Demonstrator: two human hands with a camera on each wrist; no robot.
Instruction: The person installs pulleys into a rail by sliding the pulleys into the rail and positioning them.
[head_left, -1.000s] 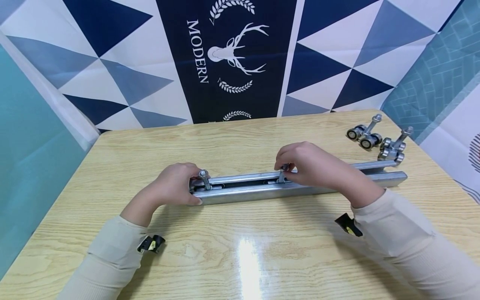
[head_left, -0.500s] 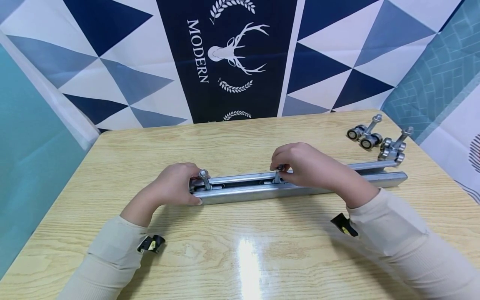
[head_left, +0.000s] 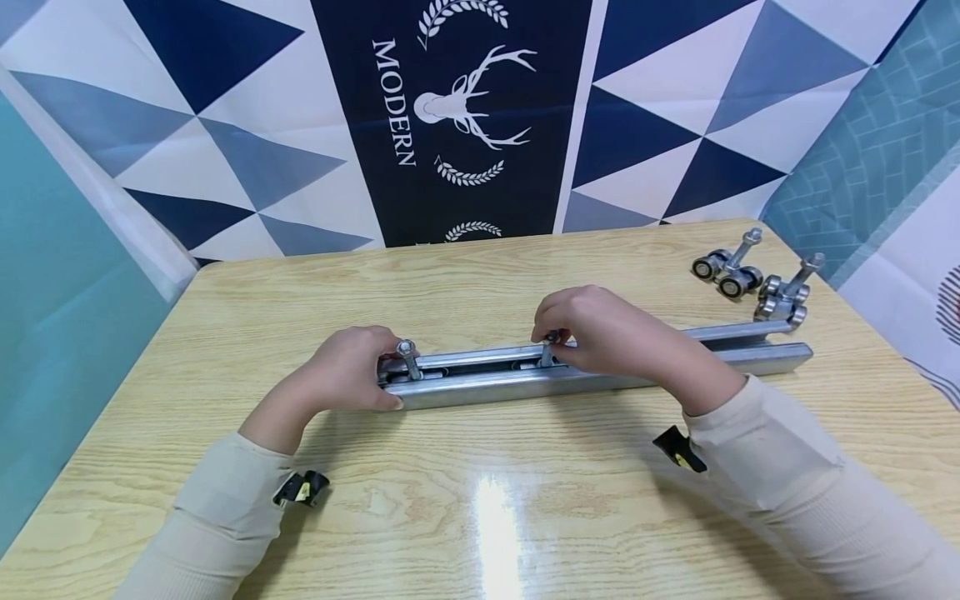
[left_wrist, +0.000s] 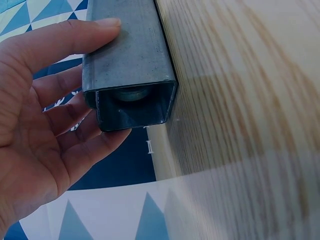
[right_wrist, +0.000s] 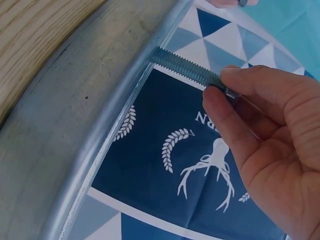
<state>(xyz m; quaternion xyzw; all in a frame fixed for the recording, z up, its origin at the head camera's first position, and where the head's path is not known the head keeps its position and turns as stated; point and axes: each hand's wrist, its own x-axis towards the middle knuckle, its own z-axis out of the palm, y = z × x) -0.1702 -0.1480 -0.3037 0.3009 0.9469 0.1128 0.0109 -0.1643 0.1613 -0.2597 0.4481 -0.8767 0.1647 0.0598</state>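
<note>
A long galvanized steel channel rail (head_left: pixel 465 393) lies across the wooden table, its slot facing up. My left hand (head_left: pixel 352 371) grips the rail's left end, thumb on the near wall and fingers around the far side. Beside it the bolt of one roller trolley (head_left: pixel 408 360) sticks up from the slot. Further right, my right hand (head_left: pixel 603 333) pinches the top of a second trolley's threaded bolt (right_wrist: pixel 182 66) between thumb and fingers. That trolley's wheels are hidden inside the rail. Through the open end, the left wrist view shows part of a wheel (left_wrist: pixel 132 93).
Two more roller trolleys, one on its wheels (head_left: pixel 727 271) and one close by (head_left: pixel 786 292), stand at the table's back right, just beyond the rail's right end. A patterned cloth (head_left: pixel 465 125) hangs behind the table (head_left: pixel 375 500).
My right hand has moved a little to the left along the rail, and the pinched trolley bolt has slid with it. The left hand and the rail have stayed in place.
</note>
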